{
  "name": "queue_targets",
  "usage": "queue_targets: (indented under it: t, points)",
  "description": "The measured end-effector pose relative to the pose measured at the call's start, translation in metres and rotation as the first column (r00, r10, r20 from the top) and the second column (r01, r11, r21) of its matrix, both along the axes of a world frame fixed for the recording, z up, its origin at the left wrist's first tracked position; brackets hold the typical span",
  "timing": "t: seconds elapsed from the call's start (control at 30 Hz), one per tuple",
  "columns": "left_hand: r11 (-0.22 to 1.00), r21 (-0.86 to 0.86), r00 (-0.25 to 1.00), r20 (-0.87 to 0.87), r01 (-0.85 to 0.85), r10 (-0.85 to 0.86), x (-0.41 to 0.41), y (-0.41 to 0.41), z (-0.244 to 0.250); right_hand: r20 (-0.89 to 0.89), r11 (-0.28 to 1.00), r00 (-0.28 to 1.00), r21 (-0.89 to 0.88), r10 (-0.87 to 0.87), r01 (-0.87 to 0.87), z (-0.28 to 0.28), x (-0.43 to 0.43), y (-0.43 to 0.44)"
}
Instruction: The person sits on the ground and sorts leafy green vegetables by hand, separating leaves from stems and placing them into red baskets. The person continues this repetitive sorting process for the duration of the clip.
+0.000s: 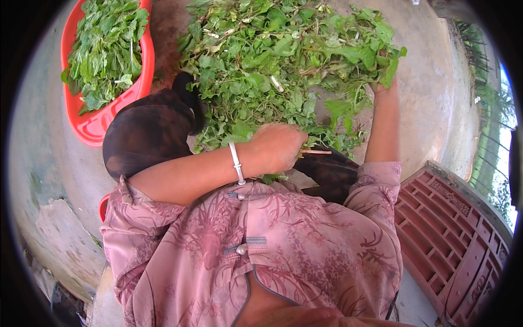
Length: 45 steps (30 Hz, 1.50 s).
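My left hand (280, 147), with a light metal bangle at its wrist, is closed around a few plant stems (316, 151) in front of my lap. A large heap of leafy greens (261, 77) lies on the ground beyond it, mixed with thin stems and some yellowed leaves. At the heap's right side, my right hand (384, 77) grips a loose bunch of leafy greens (355, 55). Leaves cover most of its fingers.
A red plastic basin (148, 53) holding broad green leaves (108, 53) stands on the concrete floor (429, 94) at the upper left. My bent knee (143, 135) is between it and my left arm. A reddish patterned metal gate (449, 241) is at the lower right.
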<state>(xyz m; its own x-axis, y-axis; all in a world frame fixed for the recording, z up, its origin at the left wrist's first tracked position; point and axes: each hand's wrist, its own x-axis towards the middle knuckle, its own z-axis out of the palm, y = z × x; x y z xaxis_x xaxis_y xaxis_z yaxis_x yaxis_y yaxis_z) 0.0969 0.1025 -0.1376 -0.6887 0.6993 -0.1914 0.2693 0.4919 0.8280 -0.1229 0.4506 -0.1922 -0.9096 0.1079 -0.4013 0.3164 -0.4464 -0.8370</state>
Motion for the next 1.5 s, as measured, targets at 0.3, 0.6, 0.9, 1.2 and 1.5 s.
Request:
queue_targets:
  t: [0.3,0.6,0.9,1.2,1.5]
  points:
    - [0.994,-0.069,0.996,0.017,0.085,-0.084,-0.007,0.0,0.0,-0.131,0.93,0.975,0.344,0.18,-0.126,0.066,-0.01,-0.122]
    - [0.991,-0.115,0.997,0.022,0.074,-0.072,-0.002,-0.009,0.0,0.076,0.535,0.915,0.79,0.397,-0.298,-0.037,0.012,-0.151]
    - [0.996,-0.087,1.0,-0.001,-0.026,0.026,0.002,-0.014,-0.004,0.565,0.214,0.662,0.659,0.492,-0.721,-0.176,0.176,-0.189]
    - [0.997,-0.069,0.999,0.025,-0.031,0.032,-0.001,-0.02,0.007,0.719,-0.371,0.616,0.694,0.321,-0.617,-0.187,0.219,-0.228]
    - [0.998,-0.048,0.999,-0.027,-0.038,0.036,-0.006,-0.022,0.005,0.719,-0.34,0.267,0.578,0.641,-0.741,-0.099,0.146,-0.196]
